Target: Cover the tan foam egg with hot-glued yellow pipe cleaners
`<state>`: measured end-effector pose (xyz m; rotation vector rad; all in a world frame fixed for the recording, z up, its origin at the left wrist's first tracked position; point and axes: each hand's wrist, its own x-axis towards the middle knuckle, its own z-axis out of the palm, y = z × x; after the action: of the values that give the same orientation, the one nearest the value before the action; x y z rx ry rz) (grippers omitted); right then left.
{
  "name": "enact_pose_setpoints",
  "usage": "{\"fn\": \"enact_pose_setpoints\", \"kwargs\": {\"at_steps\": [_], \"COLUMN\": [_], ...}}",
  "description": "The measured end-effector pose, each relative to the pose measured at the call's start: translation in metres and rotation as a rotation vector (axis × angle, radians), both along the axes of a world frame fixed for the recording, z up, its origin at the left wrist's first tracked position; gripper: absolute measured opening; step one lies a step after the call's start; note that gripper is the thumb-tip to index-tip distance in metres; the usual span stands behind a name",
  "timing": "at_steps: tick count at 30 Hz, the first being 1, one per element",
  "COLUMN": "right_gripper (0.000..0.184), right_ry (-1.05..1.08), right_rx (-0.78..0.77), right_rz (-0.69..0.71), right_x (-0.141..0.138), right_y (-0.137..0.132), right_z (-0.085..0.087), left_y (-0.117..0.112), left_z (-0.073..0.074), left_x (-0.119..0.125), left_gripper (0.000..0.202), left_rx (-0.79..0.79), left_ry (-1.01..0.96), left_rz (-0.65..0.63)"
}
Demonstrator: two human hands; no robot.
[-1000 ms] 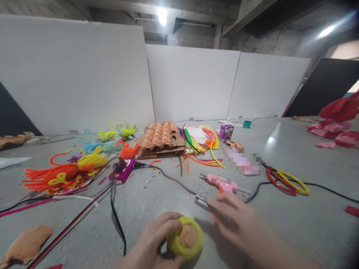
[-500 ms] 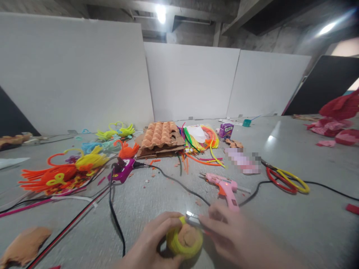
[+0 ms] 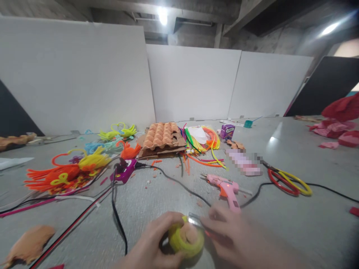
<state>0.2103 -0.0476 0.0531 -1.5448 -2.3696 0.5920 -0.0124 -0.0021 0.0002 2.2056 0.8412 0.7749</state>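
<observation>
From the head view, we see our left hand (image 3: 161, 239) clamped on a yellow ring (image 3: 190, 249), thumb at the near side and fingers curled over the far left side. The ring is low in the middle of the view, just above or on the grey surface (image 3: 308, 224); we cannot tell which. It runs around a brown core (image 3: 188, 232), and a short yellow end stands up at its far edge. Our right hand (image 3: 232, 229), blurred, has its fingers together on a silver tool (image 3: 196, 221) with some red near the grip. The tool's tip overlaps the ring's far right rim, though we cannot tell whether they touch.

Just beyond our right hand lies the pink glue gun (image 3: 224, 185), on its side, nozzle to the left, a small light glowing on its body. To its right we have the scissors (image 3: 288, 183), with one red and one yellow handle. Farther off, an egg tray (image 3: 161, 135) sits upside down on cardboard (image 3: 168, 153), with coloured stems (image 3: 213, 140) beside it and a purple box (image 3: 227, 132) near those. On our left, a purple power strip (image 3: 125, 172) has black cables plugged in, next to an orange figure (image 3: 67, 173) with a yellow bow. A brown scrap (image 3: 33, 243) lies at the lower left, well apart from our hands.
</observation>
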Motion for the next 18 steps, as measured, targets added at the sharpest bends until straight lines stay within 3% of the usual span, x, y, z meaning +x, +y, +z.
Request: {"fn": "enact_pose_setpoints", "kwargs": {"at_steps": [5,8,12,18], "right_gripper": [0.026,0.026,0.026,0.024], "right_ry": [0.062,0.092,0.109,0.134], "right_rx": [0.034,0.038,0.016,0.009], "right_rz": [-0.006,-0.005,-0.023,-0.021], "right_x": [0.002,0.002,0.002,0.002], "right_y": [-0.001,0.0,0.001,0.0], "right_z": [-0.007,-0.011,-0.013,-0.011], "left_y": [-0.001,0.0,0.0,-0.003], "left_z": [0.0,-0.005,-0.01,-0.005], "left_x": [-0.002,-0.005,-0.008,-0.011], "left_gripper": [0.043,0.051,0.054,0.022], "left_rx": [-0.075,-0.019,0.238,0.695], "left_ry": [0.06,0.099,0.037,0.012], "left_rz": [0.035,0.076,0.105,-0.083]}}
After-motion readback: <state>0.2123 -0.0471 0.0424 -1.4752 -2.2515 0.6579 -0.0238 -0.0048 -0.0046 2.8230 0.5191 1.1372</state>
